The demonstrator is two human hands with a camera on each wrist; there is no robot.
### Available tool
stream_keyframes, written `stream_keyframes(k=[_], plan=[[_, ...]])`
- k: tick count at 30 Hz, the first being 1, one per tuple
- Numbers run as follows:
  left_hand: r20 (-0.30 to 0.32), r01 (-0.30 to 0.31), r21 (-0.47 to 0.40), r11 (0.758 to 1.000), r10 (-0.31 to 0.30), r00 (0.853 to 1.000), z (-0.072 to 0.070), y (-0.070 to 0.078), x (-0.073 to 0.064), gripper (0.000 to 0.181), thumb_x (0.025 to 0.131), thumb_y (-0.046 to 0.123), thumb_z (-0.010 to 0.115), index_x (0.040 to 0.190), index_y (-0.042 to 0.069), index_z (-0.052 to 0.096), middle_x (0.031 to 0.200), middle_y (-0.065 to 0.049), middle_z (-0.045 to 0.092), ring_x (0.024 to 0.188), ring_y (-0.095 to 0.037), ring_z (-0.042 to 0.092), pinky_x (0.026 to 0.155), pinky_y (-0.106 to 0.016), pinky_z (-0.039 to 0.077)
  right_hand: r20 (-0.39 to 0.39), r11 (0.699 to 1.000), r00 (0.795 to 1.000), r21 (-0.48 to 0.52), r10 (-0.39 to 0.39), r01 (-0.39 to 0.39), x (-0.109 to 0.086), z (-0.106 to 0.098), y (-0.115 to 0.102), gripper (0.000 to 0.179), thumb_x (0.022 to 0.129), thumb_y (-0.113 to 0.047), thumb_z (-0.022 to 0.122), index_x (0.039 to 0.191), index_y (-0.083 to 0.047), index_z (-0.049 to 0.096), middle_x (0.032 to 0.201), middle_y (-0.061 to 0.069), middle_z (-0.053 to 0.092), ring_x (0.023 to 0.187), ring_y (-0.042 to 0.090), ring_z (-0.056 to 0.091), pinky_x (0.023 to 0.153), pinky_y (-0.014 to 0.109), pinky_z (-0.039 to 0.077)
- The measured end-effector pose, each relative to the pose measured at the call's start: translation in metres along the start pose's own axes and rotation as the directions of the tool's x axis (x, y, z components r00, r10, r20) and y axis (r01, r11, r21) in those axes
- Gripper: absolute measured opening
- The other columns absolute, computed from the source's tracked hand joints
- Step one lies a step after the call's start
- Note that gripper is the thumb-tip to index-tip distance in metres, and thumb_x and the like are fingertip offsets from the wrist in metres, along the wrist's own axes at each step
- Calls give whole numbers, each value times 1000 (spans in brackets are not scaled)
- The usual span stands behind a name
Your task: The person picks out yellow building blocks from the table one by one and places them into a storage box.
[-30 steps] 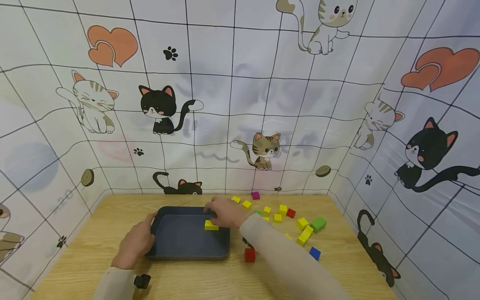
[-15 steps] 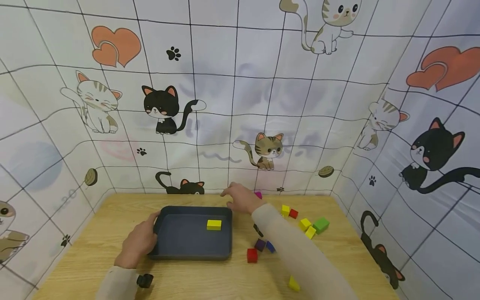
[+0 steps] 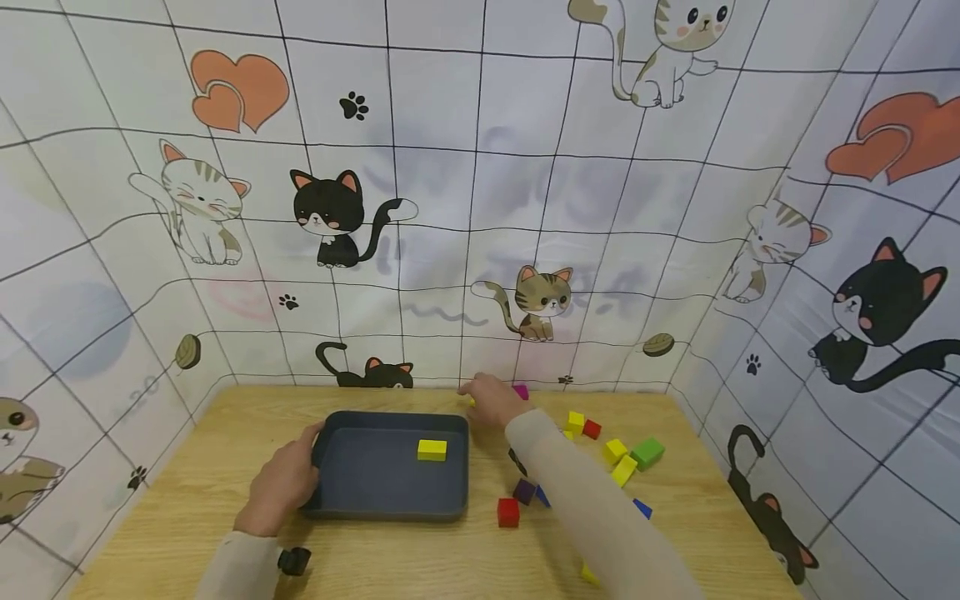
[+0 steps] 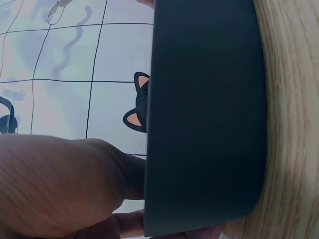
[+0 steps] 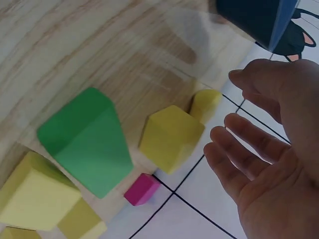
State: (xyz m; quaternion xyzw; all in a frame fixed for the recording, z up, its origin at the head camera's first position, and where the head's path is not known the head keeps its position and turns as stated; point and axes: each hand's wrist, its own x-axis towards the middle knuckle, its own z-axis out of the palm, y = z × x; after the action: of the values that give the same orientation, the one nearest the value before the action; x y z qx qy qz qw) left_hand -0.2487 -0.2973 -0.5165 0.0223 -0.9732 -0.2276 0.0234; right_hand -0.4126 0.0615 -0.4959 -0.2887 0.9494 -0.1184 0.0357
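A dark grey tray (image 3: 367, 479) stands on the table, with one yellow block (image 3: 432, 451) lying inside toward its right end. My left hand (image 3: 281, 483) grips the tray's left edge; in the left wrist view its thumb lies against the tray's rim. Beyond the tray's back right corner, my right hand (image 3: 493, 402) reaches low over the table's far edge. The right wrist view shows its fingers (image 5: 239, 149) parted and loosely bent, holding nothing. Closest to them are a yellow piece (image 5: 205, 104) and a yellow block (image 5: 172, 138), with a green block (image 5: 89, 144) farther off.
Right of the tray lie a red block (image 3: 508, 512), a dark purple block (image 3: 524, 492) and a blue block (image 3: 642, 508). A larger green block (image 3: 648, 452) sits near several yellow ones. A magenta block (image 3: 521, 392) is at the back, by the cat-print cloth wall (image 3: 420, 275).
My right hand has left the yellow block in the tray and moved back and right to the table's far edge, dipping slightly lower. The left hand keeps its grip.
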Motion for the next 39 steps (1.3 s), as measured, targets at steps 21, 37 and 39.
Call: stream_keyframes(k=[21,37,39], plan=[[7,15,-18,1000,-15,1000,-1,5,-4,76,99,-7,56,174,-1,42,128,-39,74,75,-29,57,62,-42,42,2,999,1000,-23,-29,29,-3,13,10,29,102,2,84,131,-3,87,130,15,83,124,31,77,114,45,63],[1,8,-34,999,-8,1000,1,1,-2,78,100,-6,58,176,0,39,119,-32,77,72,-26,55,61,-41,41,-18,998,998,-15,-56,56,-1,11,10,38,103,-4,87,140,-2,82,136,16,78,129,33,75,115,47,63],[0,-1,-28,1000,1,1000,2,0,-1,77,101,-5,58,175,-1,40,117,-31,77,72,-25,56,61,-41,42,-34,997,996,-14,-77,77,-5,7,8,37,102,-3,87,138,-2,82,134,18,78,126,33,75,114,47,64]])
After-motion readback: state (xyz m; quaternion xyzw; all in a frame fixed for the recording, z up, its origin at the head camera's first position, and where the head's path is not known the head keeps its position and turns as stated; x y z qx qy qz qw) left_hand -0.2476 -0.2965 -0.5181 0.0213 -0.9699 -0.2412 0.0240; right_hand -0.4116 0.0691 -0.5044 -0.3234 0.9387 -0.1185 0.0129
